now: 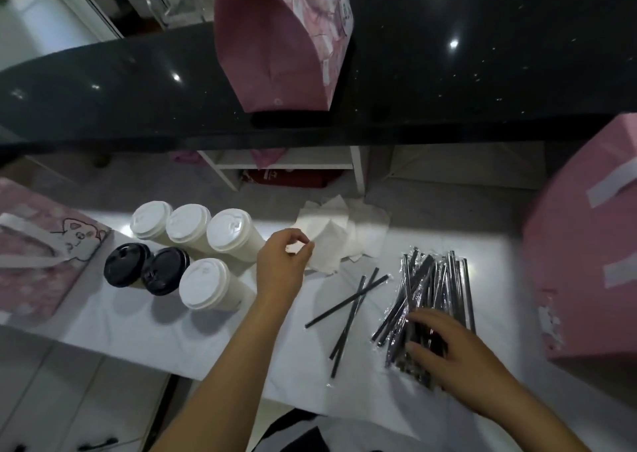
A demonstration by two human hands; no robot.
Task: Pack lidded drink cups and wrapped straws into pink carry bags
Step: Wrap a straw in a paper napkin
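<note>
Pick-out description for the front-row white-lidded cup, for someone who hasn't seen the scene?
On the white table below the black counter, six lidded cups cluster at the left. The back row is three white-lidded cups; the front row is two black-lidded cups, then the target cup at the right end. It alone has a white lid in that row.

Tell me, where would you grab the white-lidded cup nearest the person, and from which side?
Probably around its paper wall just below the lid, coming from its right. The front white-lidded cup stands upright, a black-lidded cup crowds its left, other white-lidded cups stand behind, and its right side is open.
</note>
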